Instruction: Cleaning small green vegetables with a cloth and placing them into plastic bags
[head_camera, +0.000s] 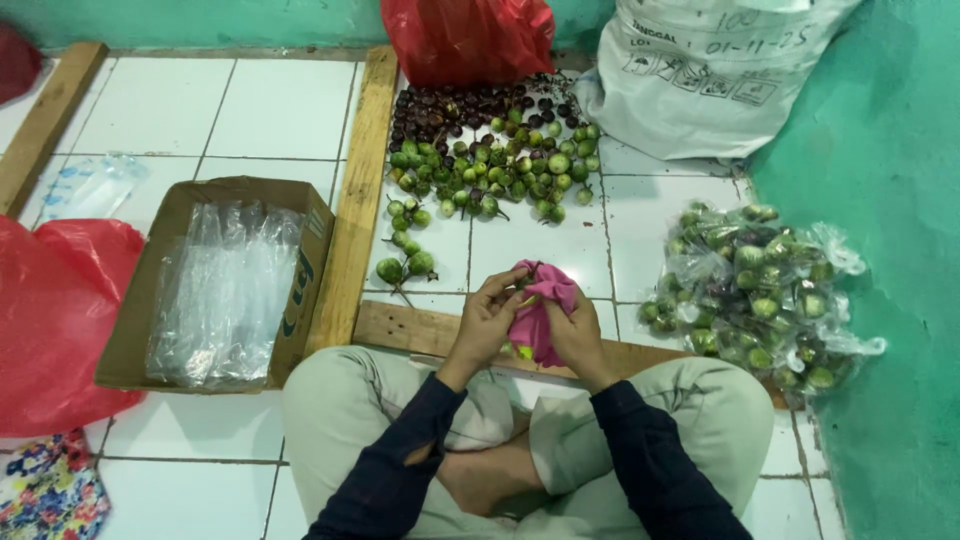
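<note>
I sit cross-legged on a white tiled floor. My left hand and my right hand are both closed around a pink cloth held over my lap. A small green fruit seems wrapped in the cloth; only a sliver shows at the bottom. Ahead lies a heap of small round green fruits with stems, and behind it a patch of dark brown ones. A few loose green fruits lie nearer my left hand.
Clear bags packed with green fruits are piled at the right by a green wall. An open cardboard box of clear plastic bags sits left. Wooden planks frame the area. Red plastic bags and a white sack stand behind.
</note>
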